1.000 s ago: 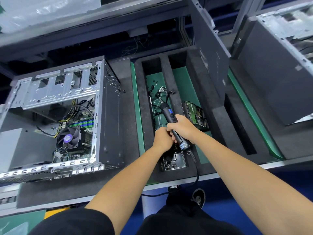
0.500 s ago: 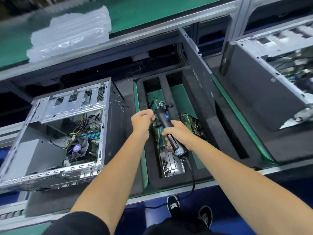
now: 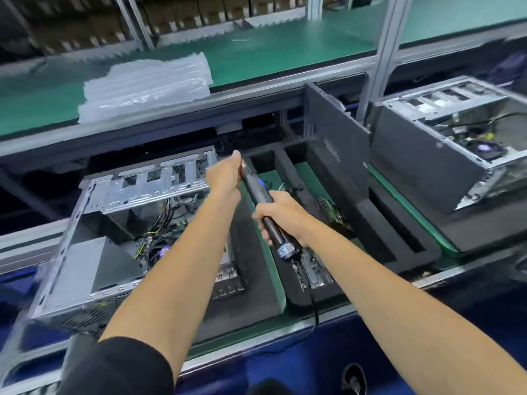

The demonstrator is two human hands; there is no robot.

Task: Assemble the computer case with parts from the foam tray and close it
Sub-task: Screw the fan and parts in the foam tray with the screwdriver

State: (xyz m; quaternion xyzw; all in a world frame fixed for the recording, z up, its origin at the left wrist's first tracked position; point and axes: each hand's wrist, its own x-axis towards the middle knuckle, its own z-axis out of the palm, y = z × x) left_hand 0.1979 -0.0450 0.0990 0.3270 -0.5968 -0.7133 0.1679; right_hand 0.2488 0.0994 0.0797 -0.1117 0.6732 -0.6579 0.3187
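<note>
The desk (image 3: pixel 285 317) runs across the frame, green-matted, and carries everything from left to right. Biggest on it is the computer case (image 3: pixel 119 232), open side up, filling the left middle of the frame; its drive cage sits along the upper edge and the cables and fan lie deep inside, partly behind the left forearm. Just right of it, centre frame, lies the black foam tray (image 3: pixel 376 232), with a dark side panel (image 3: pixel 336 132) standing upright in a slot at its far right and a circuit board (image 3: pixel 332 213) in a pocket near the right wrist. A second case (image 3: pixel 445 143) sits at the upper right.

The electric screwdriver (image 3: pixel 262 201) is held in the air over the seam between case and tray. Its long axis slants from lower right to upper left, tip toward the case's upper right corner, cord trailing off the desk's near edge. The case therefore lies left of and below the tool, nearer the left hand.

The right hand (image 3: pixel 281 216) is wrapped tightly round the lower barrel. The left hand (image 3: pixel 225 178) is closed at the tip end, fingers curled about the nose; whether it pinches a screw there cannot be told.
</note>
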